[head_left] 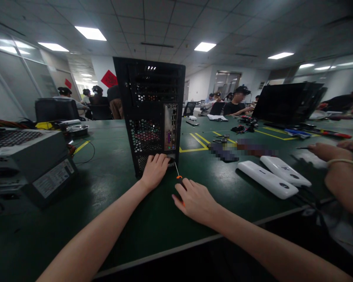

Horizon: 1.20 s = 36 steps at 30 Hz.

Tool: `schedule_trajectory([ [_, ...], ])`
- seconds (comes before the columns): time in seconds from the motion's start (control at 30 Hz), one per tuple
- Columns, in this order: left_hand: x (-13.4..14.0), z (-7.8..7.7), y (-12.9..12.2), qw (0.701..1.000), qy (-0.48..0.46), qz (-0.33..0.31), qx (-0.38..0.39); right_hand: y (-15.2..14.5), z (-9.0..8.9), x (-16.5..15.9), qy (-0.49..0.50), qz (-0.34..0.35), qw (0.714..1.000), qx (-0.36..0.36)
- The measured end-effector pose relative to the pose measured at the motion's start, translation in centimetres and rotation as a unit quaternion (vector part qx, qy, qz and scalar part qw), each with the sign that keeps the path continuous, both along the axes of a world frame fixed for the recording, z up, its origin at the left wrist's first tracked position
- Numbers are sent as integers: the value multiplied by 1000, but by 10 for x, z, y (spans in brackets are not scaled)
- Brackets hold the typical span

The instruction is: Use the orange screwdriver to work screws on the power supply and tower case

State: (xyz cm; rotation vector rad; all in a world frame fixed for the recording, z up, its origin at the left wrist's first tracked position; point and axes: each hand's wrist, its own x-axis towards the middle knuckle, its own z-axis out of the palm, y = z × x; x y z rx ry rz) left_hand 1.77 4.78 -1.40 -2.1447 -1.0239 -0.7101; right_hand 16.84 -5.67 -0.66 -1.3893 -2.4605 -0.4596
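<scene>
A black computer case (153,107) stands upright on the green table, its perforated back and metal port panel facing me. My left hand (155,171) is closed against the lower back of the case, fingers bent and together; whatever lies under the fingertips is hidden. My right hand (195,199) is wrapped around the handle of a screwdriver (177,170) with black and orange parts. Its thin shaft points up and away, the tip close to the bottom right of the back panel, just right of my left fingers. I cannot tell whether the tip touches a screw.
Grey power supplies (47,164) sit at the left, with a metal bowl (78,130) behind. White power banks (266,179) lie right of my right hand. A co-worker's hand (326,152) reaches in at the right. A black computer case (285,103) stands farther back.
</scene>
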Motion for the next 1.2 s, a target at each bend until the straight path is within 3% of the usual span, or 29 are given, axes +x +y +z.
schedule_trajectory([
  [0.17, -1, 1, 0, 1000, -3, 9, -13, -5, 1, -13, 56, 37, 997, -31],
  [0.37, -2, 1, 1, 1000, -11, 8, -9, -9, 10, -10, -25, 122, 992, 8],
  [0.53, -3, -1, 2, 1000, -17, 5, -8, 7, 12, -4, -35, 102, 993, 43],
  [0.7, -3, 0, 1, 1000, -15, 4, -4, 11, 12, -3, -72, 165, 982, 62],
  [0.8, -2, 1, 0, 1000, -14, 5, -4, 12, 11, -3, -77, 137, 985, 72],
  [0.93, -3, 1, -1, 1000, -12, 3, -5, 14, 9, -4, -86, 182, 976, 79],
  [1.2, -3, 0, 0, 1000, -13, 6, -5, 17, 8, -5, -72, 161, 980, 95],
])
